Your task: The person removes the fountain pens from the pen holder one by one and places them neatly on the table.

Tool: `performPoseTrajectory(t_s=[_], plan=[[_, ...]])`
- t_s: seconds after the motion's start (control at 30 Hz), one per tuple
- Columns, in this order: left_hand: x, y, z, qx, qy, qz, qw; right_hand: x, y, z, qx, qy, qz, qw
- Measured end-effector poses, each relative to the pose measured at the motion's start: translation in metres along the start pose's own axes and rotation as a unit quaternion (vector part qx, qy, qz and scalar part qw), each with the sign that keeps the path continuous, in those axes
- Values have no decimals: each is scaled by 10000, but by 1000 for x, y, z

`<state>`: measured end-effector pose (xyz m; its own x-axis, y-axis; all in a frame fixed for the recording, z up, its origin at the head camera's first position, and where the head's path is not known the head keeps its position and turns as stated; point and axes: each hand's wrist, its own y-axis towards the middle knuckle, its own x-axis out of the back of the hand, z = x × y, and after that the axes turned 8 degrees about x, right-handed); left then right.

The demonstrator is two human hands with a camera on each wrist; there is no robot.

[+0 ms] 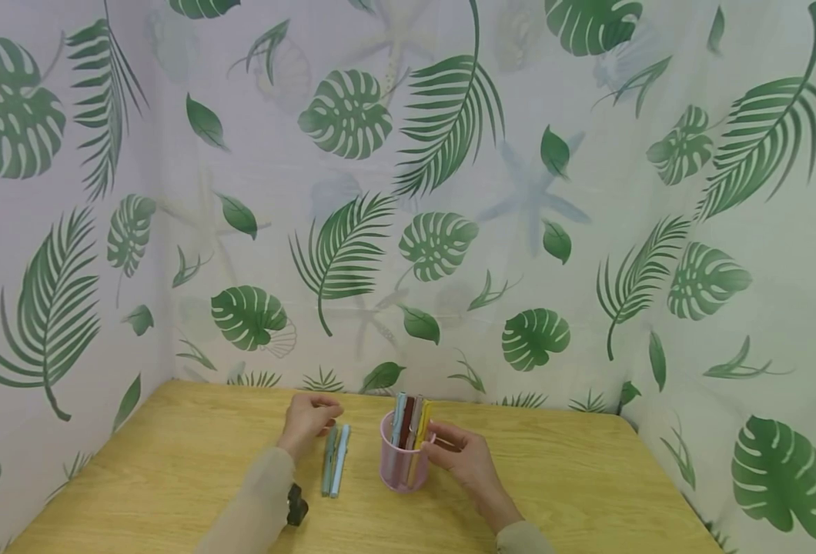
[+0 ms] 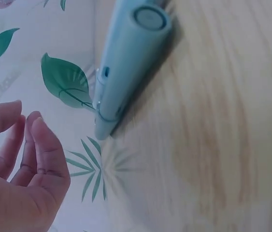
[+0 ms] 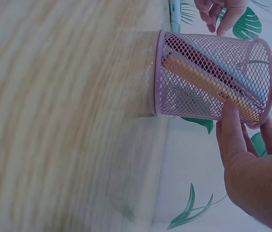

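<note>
the right hand (image 1: 466,459) holds the right side of a round pink mesh metal pen cup (image 1: 404,471), its fingers bent about the wall and rim. the cup stands upright on a yellow wood-grain desk (image 1: 553,477). inside it, leaning together with their tops above the rim, are a light blue pen (image 1: 398,419), a dark red pen (image 1: 409,423), a pinkish-grey pen (image 1: 416,419) and a yellow pen (image 1: 425,419), the yellow one nearest the right hand.

the left hand (image 1: 309,419) is over the far part of the desk, its fingers loosely bent with nothing between them. just beside it, left of the cup, a slim grey-green pen (image 1: 328,465) and a slim pale blue pen (image 1: 340,463) lie side by side. behind the desk hangs a white sheet printed with green leaves (image 1: 463,331).
</note>
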<state>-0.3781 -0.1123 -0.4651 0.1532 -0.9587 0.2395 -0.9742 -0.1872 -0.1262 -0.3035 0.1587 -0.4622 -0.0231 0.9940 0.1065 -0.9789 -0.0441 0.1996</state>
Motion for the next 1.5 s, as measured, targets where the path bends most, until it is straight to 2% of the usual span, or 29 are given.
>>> performPoseTrajectory(t_s=[0.23,0.37,0.7,0.93,1.07,1.17,1.37,1.5], plan=[[-8,-4,-3,-208,-531,-40,9984,0,0,-1,-26,-108,-60,9999],[-14,-10,-5,-394,-829,65,9958,0,0,-2,4,-90,-51,9999],[-32,-22,-22,-782,-1381,319,9868,0,2,-2,0,-42,-64,10000],[-31,-52,-42,-921,-1592,537,9815,0,1,-4,39,3,12,10000],[-35,-59,-45,-945,-1673,598,9796,-1,1,-3,0,34,-4,10000],[-39,-56,-44,-931,-1692,588,9794,-1,1,-2,8,52,-7,10000],[-51,-41,-34,-1038,-1701,540,9784,0,1,-2,52,37,13,10000],[-55,-39,-32,-1103,-1716,547,9774,1,1,-2,-1,8,30,10000]])
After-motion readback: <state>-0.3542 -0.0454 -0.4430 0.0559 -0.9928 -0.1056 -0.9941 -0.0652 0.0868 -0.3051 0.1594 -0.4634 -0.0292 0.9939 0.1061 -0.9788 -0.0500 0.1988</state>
